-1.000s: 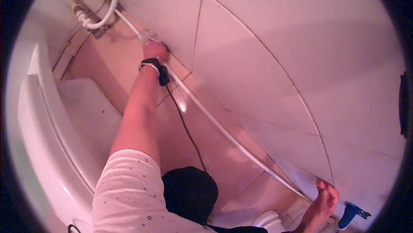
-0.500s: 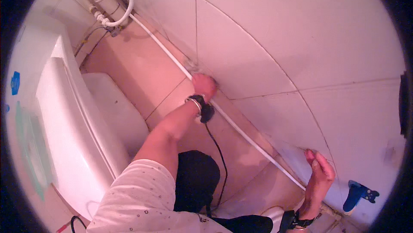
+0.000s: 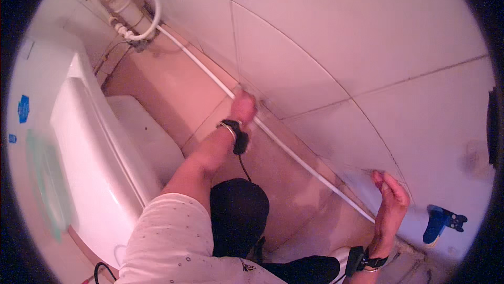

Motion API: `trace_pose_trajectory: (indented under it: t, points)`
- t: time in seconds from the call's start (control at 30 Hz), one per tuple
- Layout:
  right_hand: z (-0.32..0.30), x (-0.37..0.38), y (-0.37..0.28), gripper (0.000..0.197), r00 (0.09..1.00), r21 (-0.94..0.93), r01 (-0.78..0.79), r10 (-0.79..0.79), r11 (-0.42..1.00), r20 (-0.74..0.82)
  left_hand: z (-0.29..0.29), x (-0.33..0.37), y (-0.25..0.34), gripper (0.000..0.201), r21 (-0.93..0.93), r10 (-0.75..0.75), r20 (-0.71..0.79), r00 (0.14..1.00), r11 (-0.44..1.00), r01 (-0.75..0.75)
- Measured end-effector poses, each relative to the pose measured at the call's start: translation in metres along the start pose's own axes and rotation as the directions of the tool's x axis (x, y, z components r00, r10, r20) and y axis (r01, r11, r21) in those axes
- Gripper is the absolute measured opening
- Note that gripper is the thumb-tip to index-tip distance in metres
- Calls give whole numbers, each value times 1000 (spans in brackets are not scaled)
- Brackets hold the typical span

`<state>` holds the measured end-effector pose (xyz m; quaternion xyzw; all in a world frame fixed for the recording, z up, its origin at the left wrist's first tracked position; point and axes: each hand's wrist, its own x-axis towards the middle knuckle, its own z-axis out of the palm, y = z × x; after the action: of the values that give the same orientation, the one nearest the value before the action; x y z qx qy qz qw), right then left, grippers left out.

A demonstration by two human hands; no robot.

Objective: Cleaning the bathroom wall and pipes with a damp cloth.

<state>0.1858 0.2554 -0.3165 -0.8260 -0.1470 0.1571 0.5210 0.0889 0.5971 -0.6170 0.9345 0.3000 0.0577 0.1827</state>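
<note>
White hose (image 3: pixel 301 162) slants down rightward, left hand (image 3: pixel 243 106) over it, grip unclear, right hand (image 3: pixel 391 200) loosely cupped, empty.

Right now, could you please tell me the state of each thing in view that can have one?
Left hand, low by the wall base, at the white pipe; blurred, grip unclear.
White pipe, lying along the floor beside the wall.
Right hand, near the wall, fingers bent.
White hose, curved.
Left wristband, around the wrist.
Right wristband, around the wrist.
Blue object, tilted against the wall.
</note>
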Motion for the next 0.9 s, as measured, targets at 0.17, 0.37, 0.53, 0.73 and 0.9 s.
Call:
trace_pose_trajectory:
  t: [0.17,0.37,0.53,0.73,0.9]
  points:
    - [12,-4,-3,22,1000,-57,-12,12,998,-1,-14,36,-47,21,188,-196,75,978,966,179]
    - [9,-11,10,26,1000,104,0,-1,995,3,10,9,-3,17,287,228,89,970,926,-244]
    - [14,-29,17,29,1000,185,28,-26,982,-16,46,-32,38,17,73,399,95,912,911,-406]
    - [-33,-62,45,28,968,171,23,21,985,-251,79,-47,130,12,-244,536,-61,842,810,-533]
    - [-63,-106,72,26,926,217,-59,135,974,-353,91,-71,191,17,-646,525,172,833,699,-307]
